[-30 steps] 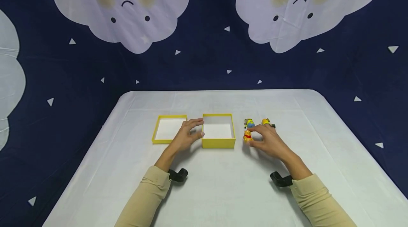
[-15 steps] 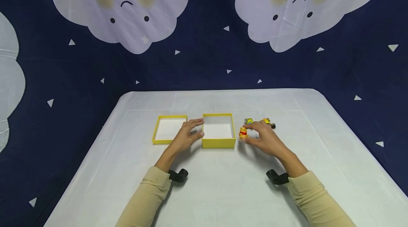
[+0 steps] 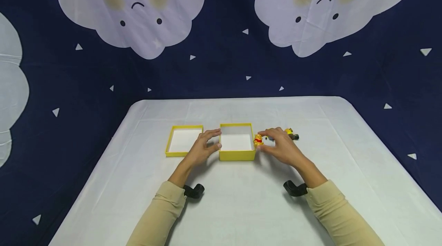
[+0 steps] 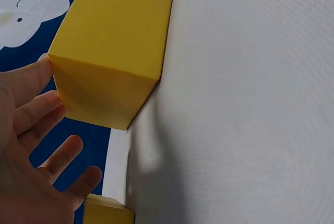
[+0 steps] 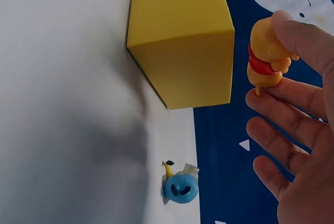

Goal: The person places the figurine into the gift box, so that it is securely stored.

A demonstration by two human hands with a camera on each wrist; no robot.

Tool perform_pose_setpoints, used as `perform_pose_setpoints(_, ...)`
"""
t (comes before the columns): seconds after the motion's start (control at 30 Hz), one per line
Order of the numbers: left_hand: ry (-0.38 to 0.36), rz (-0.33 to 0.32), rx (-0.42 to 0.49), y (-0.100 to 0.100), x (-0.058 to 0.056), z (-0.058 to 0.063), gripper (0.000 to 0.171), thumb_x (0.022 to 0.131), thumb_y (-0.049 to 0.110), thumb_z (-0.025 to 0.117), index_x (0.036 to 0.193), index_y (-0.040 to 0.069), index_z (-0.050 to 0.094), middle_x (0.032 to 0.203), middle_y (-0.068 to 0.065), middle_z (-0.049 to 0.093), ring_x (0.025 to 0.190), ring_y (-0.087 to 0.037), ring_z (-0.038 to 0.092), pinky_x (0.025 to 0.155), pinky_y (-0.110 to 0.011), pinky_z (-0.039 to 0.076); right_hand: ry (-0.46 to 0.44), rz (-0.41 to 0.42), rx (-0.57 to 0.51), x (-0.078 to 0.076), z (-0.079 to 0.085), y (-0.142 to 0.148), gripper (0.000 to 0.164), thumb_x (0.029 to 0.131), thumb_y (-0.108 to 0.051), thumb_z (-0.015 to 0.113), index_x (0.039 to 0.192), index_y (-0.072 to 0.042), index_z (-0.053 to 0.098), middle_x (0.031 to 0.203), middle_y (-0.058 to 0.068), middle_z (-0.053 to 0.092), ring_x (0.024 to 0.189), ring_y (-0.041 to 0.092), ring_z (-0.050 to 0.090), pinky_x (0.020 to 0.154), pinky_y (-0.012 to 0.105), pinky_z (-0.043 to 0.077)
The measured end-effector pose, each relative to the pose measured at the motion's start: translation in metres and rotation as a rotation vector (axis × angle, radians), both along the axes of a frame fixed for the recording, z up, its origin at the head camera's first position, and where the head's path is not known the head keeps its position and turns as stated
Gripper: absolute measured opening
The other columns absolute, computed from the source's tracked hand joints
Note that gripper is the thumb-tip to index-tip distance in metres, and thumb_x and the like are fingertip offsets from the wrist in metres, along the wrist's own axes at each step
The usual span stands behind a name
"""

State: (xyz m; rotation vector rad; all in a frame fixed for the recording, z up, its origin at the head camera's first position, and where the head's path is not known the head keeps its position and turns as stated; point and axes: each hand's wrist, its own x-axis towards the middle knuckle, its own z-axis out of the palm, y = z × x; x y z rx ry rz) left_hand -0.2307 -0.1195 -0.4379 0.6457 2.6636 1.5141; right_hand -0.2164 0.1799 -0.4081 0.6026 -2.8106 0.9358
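A small orange bear figurine (image 3: 258,140) with a red top is pinched between the thumb and fingers of my right hand (image 3: 281,147). In the right wrist view the bear figurine (image 5: 266,49) is off the table, beside the yellow box (image 5: 182,70) and apart from it. The open-topped yellow box (image 3: 236,156) has a white inside with nothing in it. My left hand (image 3: 200,151) touches the box's left side; in the left wrist view its thumb and fingertips rest at the box's edge, the other fingers spread.
The shallow yellow lid (image 3: 175,154), white inside, lies left of the box. A blue-and-yellow figurine (image 5: 181,187) lies on the white table (image 3: 221,207), partly hidden by my right hand in the head view. Another yellow figurine (image 3: 289,132) with dark parts lies farther right.
My right hand has lifted the bear figurine from beside the other figurines and carried it left to the box's right edge. The left hand stays at the box.
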Motion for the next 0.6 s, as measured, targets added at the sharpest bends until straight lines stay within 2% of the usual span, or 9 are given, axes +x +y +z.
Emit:
perform_pose_setpoints(0.2, 0.010, -0.004, 0.000, 0.000, 0.000, -0.001, 0.047, 0.091, 0.017, 0.062, 0.135, 0.005, 0.050, 0.145, -0.004, 0.045, 0.140, -0.029, 0.028, 0.121, -0.050, 0.006, -0.010, 0.007, -0.019, -0.004, 0.003, -0.007, 0.051, 0.080, -0.039, 0.073, 0.124, -0.015, 0.062, 0.120, 0.005, 0.064, 0.110, 0.025, 0.052, 0.091, 0.046, 0.043)
perform_pose_setpoints(0.27, 0.015, -0.005, 0.005, 0.000, 0.000, -0.001, 0.046, 0.091, 0.016, 0.062, 0.134, 0.004, 0.051, 0.145, -0.005, 0.045, 0.139, -0.029, 0.029, 0.121, -0.051, 0.005, -0.017, 0.009, -0.027, -0.006, 0.003, -0.010, 0.051, 0.080, -0.040, 0.073, 0.124, -0.016, 0.062, 0.120, 0.005, 0.064, 0.110, 0.025, 0.052, 0.092, 0.046, 0.042)
perform_pose_setpoints(0.47, -0.017, 0.003, 0.008, 0.001, 0.001, 0.000, 0.047, 0.091, 0.016, 0.062, 0.135, 0.005, 0.050, 0.145, -0.002, 0.044, 0.135, -0.027, 0.032, 0.113, -0.052, 0.030, -0.035, 0.024, -0.038, -0.010, 0.005, -0.018, 0.052, 0.081, -0.042, 0.072, 0.124, -0.015, 0.062, 0.122, 0.007, 0.063, 0.114, 0.026, 0.052, 0.096, 0.049, 0.041)
perform_pose_setpoints(0.53, -0.023, 0.002, 0.008, 0.001, 0.001, 0.000, 0.047, 0.091, 0.016, 0.062, 0.135, 0.005, 0.050, 0.146, -0.002, 0.044, 0.135, -0.026, 0.032, 0.112, -0.051, 0.032, -0.033, 0.035, -0.046, -0.012, 0.006, -0.021, 0.052, 0.080, -0.041, 0.072, 0.124, -0.014, 0.062, 0.122, 0.009, 0.063, 0.114, 0.027, 0.052, 0.097, 0.049, 0.040)
perform_pose_setpoints(0.6, -0.022, 0.001, 0.007, 0.001, 0.001, 0.001, 0.047, 0.091, 0.016, 0.062, 0.135, 0.005, 0.050, 0.146, -0.002, 0.044, 0.136, -0.026, 0.031, 0.115, -0.051, 0.028, -0.031, 0.045, -0.057, -0.013, 0.006, -0.023, 0.052, 0.080, -0.040, 0.073, 0.124, -0.013, 0.062, 0.121, 0.010, 0.063, 0.114, 0.027, 0.052, 0.098, 0.049, 0.039)
